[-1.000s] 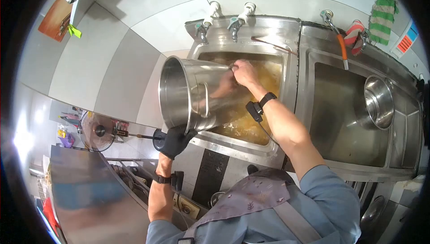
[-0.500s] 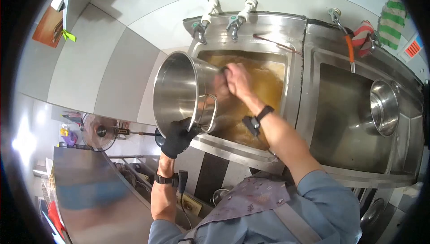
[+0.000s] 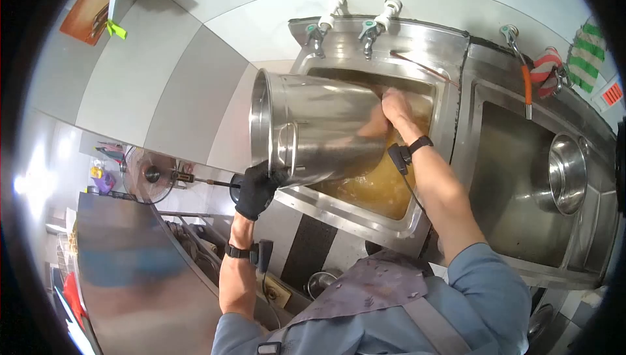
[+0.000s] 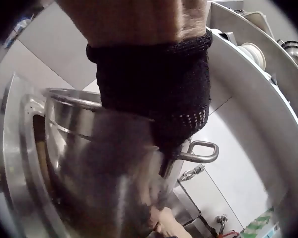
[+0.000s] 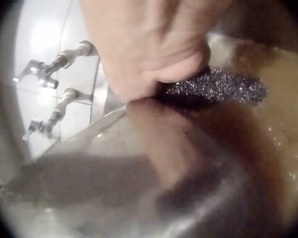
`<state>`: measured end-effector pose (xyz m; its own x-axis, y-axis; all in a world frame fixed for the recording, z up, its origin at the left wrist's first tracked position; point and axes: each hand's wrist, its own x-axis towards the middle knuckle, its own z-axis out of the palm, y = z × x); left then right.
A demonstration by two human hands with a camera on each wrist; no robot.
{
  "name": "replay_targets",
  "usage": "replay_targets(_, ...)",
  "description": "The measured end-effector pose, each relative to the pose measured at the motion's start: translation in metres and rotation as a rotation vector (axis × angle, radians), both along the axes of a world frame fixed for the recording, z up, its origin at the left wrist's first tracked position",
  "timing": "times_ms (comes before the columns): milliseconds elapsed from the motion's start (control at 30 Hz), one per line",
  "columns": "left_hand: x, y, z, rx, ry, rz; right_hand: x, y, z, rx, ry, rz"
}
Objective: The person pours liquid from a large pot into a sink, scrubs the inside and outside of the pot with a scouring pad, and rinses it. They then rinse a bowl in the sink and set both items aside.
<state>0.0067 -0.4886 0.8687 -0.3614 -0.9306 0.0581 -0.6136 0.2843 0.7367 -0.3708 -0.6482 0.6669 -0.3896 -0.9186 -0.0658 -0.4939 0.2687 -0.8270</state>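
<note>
A large stainless steel stockpot [image 3: 332, 127] lies tilted on its side over the left sink basin [image 3: 345, 217], its mouth facing left and its base toward the right. My left hand [image 3: 256, 193], in a black knit glove, grips the pot's rim beside a wire loop handle [image 4: 201, 151]. At the base end, my bare right hand [image 3: 396, 107] holds a dark steel wool scourer [image 5: 218, 89] against the pot's outer edge. The right fingertips are hidden behind the hand in the right wrist view. Cloudy yellowish water [image 3: 385, 192] fills the basin below.
Two taps [image 3: 372, 32] stand behind the left basin. The right basin [image 3: 473, 153] holds greyish water and a shiny steel bowl [image 3: 566, 174]. An orange-ended hose [image 3: 527, 88] hangs at the back. To the left are a steel counter [image 3: 143, 264] and a fan [image 3: 150, 174].
The pot has turned, so its mouth shows more edge-on and its side faces up more. My right hand has moved right with the base; the left stays at the rim.
</note>
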Motion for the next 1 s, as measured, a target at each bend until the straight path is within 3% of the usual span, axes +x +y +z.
replay_targets(33,0.006,0.000,-0.005,-0.006,0.003,0.007,0.004,0.012,0.019,-0.006,0.003,0.007)
replay_targets(133,0.010,0.003,-0.005,-0.012,0.027,0.026,0.013,0.030,0.042,-0.296,0.344,-0.024)
replay_targets(300,-0.005,0.013,0.005,0.064,0.044,0.024,0.035,0.068,0.062,-0.382,0.551,0.072)
replay_targets(400,-0.003,0.007,-0.017,0.029,0.041,-0.042,0.083,0.094,0.096,-0.615,0.391,0.116)
replay_targets(500,-0.015,0.011,-0.012,0.028,0.008,-0.029,0.124,0.117,0.148,-0.770,0.122,0.149)
replay_targets(600,-0.018,0.016,0.002,0.015,-0.028,-0.028,0.138,0.118,0.175,-0.920,0.022,0.266)
replay_targets(700,-0.014,0.018,-0.005,0.002,0.063,-0.013,0.132,0.107,0.170,-0.956,-0.009,0.356)
replay_targets(767,-0.009,0.019,-0.019,-0.026,0.108,-0.017,0.115,0.094,0.158,-0.965,0.054,0.318)
replay_targets(967,-0.017,0.013,-0.017,-0.001,0.052,-0.040,0.039,0.052,0.059,-0.535,0.155,0.206)
replay_targets(1000,-0.018,0.011,-0.016,-0.046,-0.021,-0.062,0.032,0.045,0.037,-0.337,0.234,0.168)
